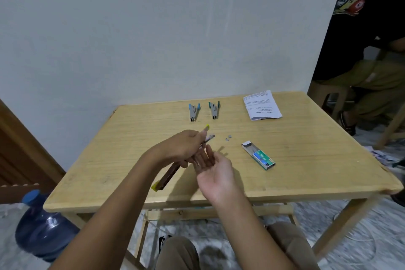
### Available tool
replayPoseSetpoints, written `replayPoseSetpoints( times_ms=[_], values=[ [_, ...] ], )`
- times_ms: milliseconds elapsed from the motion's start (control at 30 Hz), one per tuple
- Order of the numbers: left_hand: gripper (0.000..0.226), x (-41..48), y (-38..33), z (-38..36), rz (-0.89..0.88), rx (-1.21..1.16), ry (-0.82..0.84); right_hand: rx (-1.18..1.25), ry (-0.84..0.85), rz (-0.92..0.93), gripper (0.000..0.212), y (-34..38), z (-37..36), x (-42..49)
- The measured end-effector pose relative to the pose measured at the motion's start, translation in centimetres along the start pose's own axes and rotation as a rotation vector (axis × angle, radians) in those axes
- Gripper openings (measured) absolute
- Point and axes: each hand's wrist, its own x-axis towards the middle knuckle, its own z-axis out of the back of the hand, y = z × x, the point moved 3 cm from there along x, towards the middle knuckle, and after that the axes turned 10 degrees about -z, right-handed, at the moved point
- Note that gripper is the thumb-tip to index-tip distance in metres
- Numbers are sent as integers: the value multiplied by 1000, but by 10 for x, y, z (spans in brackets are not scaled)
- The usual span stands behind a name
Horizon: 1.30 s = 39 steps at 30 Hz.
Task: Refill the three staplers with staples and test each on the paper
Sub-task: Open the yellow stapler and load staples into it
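Note:
My left hand [183, 146] grips a brown stapler with yellow ends [167, 178], held above the wooden table [306, 160] with its nose pointing away from me. My right hand [215, 166] lies palm up just beside it, fingers straight and touching the stapler's underside. Two grey staplers lie at the back of the table: one with light blue ends [193, 112] and one with teal ends [214, 110]. A green staple box [258, 155] lies half slid open to the right. A few loose staples [228, 137] lie near the middle. Folded printed paper [262, 105] sits at the back right.
A blue water jug [41, 228] stands on the floor at the left. Another person sits on a stool [328, 94] beyond the table's back right corner. My knees show under the table's near edge. A white wall runs behind the table.

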Motion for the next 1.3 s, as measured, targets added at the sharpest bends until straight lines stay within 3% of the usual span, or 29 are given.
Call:
replayPoseSetpoints(
  times_ms=[67,133,233,333,567,700,933,1067,1300],
  values=[
    [48,-3,3,5,14,-266,-13,-214,44,132,16,3,2,-5],
    [48,-6,6,9,18,-418,-12,-574,30,369,7,6,4,-10],
    [47,-9,7,11,24,-502,12,-1057,87,712,11,11,6,-16],
    [48,-12,6,12,19,-519,18,-1378,176,914,16,13,8,-20],
    [47,-11,6,17,65,-422,-57,-1814,169,946,31,20,8,-23],
    [48,-11,6,19,101,-322,-71,-1950,176,1015,29,24,-1,-27],
    [47,-13,5,22,97,-357,-107,-2059,121,1120,29,27,-8,-30],
    [45,-13,8,20,115,-435,-110,-1994,52,1190,31,23,-6,-28],
    [42,-18,6,20,111,-453,-120,-1984,168,1103,31,24,-6,-29]
  ],
)
